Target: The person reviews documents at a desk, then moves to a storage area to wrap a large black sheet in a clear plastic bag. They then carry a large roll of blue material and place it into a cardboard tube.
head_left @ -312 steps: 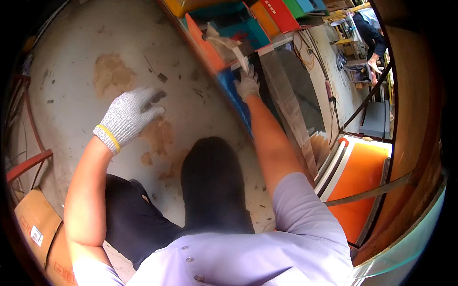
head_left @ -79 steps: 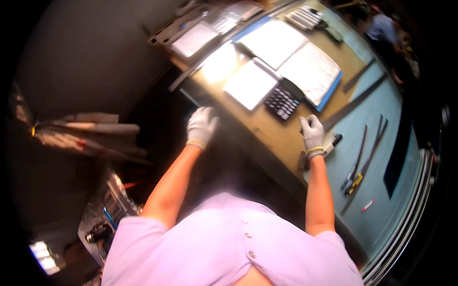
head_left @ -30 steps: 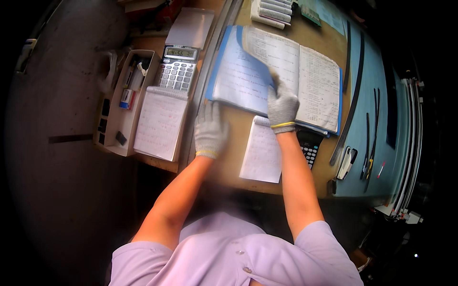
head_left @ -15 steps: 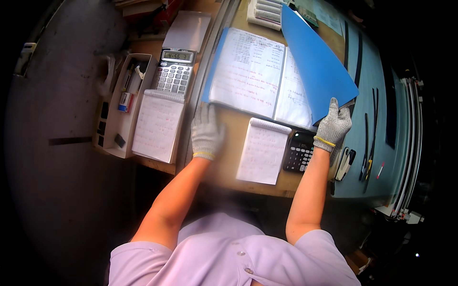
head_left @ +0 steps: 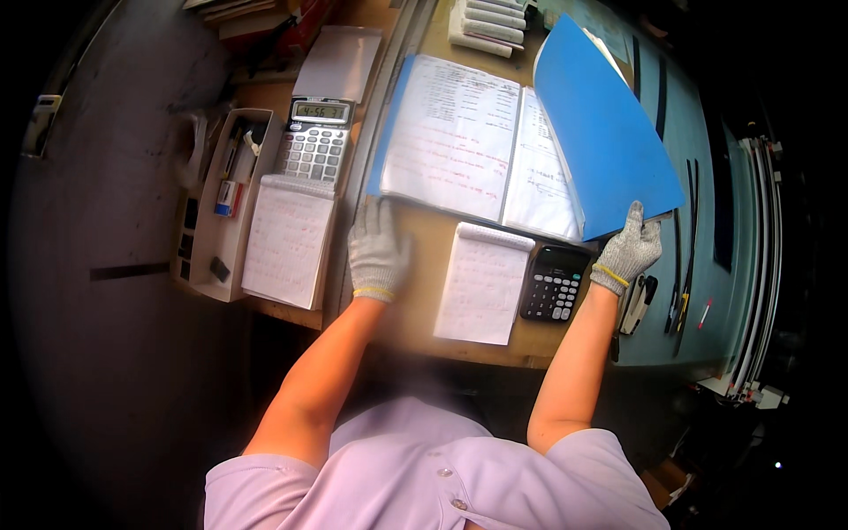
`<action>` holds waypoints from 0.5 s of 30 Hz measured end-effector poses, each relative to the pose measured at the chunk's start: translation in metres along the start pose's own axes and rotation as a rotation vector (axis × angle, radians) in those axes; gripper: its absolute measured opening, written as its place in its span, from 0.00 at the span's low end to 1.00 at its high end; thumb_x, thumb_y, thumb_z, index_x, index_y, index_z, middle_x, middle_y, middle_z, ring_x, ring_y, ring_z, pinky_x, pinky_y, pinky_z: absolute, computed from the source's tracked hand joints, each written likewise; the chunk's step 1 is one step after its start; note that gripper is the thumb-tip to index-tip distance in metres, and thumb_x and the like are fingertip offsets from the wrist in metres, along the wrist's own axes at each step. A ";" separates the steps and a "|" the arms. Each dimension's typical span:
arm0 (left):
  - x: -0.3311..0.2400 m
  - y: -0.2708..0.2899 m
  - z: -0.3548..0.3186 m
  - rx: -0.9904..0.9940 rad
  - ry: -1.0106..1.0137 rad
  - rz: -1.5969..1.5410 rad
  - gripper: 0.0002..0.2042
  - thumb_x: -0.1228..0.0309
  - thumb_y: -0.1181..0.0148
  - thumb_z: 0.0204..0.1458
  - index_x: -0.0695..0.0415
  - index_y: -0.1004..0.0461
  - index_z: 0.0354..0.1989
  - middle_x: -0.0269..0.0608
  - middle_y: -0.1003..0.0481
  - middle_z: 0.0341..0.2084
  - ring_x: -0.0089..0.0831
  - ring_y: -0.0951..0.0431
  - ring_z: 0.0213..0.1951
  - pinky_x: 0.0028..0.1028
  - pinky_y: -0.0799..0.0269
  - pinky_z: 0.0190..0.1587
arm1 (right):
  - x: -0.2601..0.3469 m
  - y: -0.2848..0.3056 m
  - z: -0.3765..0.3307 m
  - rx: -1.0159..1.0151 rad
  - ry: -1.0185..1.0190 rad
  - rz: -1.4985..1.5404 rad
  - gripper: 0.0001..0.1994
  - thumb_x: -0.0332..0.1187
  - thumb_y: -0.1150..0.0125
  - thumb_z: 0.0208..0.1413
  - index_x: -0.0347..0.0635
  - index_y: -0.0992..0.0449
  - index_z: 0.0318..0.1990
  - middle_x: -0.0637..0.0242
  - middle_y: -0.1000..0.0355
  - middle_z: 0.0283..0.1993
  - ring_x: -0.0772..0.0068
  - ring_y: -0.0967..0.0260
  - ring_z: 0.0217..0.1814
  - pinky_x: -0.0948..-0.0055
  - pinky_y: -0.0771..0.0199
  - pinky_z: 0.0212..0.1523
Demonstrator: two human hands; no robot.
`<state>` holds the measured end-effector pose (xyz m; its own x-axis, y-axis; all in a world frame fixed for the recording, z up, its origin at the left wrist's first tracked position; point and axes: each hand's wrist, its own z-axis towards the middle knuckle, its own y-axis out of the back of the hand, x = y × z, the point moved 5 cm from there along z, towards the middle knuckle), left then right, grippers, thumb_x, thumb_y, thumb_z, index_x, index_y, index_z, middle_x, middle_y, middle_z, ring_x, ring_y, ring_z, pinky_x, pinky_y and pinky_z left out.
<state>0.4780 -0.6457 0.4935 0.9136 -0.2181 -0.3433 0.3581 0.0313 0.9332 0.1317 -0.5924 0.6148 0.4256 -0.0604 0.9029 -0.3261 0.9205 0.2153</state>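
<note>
A blue folder with handwritten pages [head_left: 446, 132] lies open on the table. Its blue right-hand cover [head_left: 609, 132] stands tilted up over part of the right page. My right hand [head_left: 629, 249], in a grey knitted glove, grips that cover at its near right corner, the forefinger lying on the blue face. My left hand [head_left: 378, 252], gloved the same way, rests flat with fingers stretched, its tips by the near left corner of the folder. Between my hands lie a spiral notepad [head_left: 484, 283] with writing and a black calculator [head_left: 555, 284].
To the left are a silver calculator [head_left: 316, 146], another written notepad [head_left: 287, 243] and a long box [head_left: 231, 247] of small stationery. A stapler [head_left: 639, 305] and thin black strips lie right of my right hand. Stacked pads [head_left: 486, 26] sit at the far side.
My right hand has moved a little right and nearer, taking the blue cover with it. More of the black calculator shows. My left hand has hardly moved.
</note>
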 end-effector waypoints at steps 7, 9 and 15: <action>0.002 -0.001 0.001 0.000 0.000 0.017 0.32 0.60 0.43 0.51 0.65 0.43 0.61 0.57 0.44 0.62 0.52 0.43 0.63 0.45 0.46 0.62 | 0.000 0.003 0.002 -0.005 0.017 -0.044 0.12 0.28 0.41 0.58 0.24 0.26 0.42 0.58 0.24 0.36 0.75 0.29 0.34 0.74 0.28 0.38; 0.002 -0.005 0.000 0.022 0.024 0.020 0.32 0.60 0.43 0.51 0.65 0.43 0.61 0.57 0.44 0.62 0.52 0.42 0.62 0.45 0.46 0.63 | -0.002 0.005 0.003 -0.005 0.023 -0.057 0.12 0.28 0.41 0.58 0.24 0.26 0.42 0.58 0.24 0.36 0.75 0.29 0.35 0.74 0.28 0.39; 0.001 -0.002 0.000 0.001 0.011 0.027 0.32 0.59 0.43 0.51 0.65 0.43 0.62 0.57 0.44 0.63 0.52 0.43 0.63 0.45 0.46 0.63 | -0.004 0.008 0.005 -0.013 0.029 -0.058 0.12 0.28 0.41 0.58 0.24 0.26 0.42 0.57 0.24 0.36 0.74 0.29 0.35 0.73 0.28 0.39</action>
<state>0.4776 -0.6458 0.4911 0.9250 -0.2068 -0.3188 0.3328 0.0361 0.9423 0.1229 -0.5866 0.6147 0.4675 -0.1024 0.8780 -0.2898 0.9206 0.2617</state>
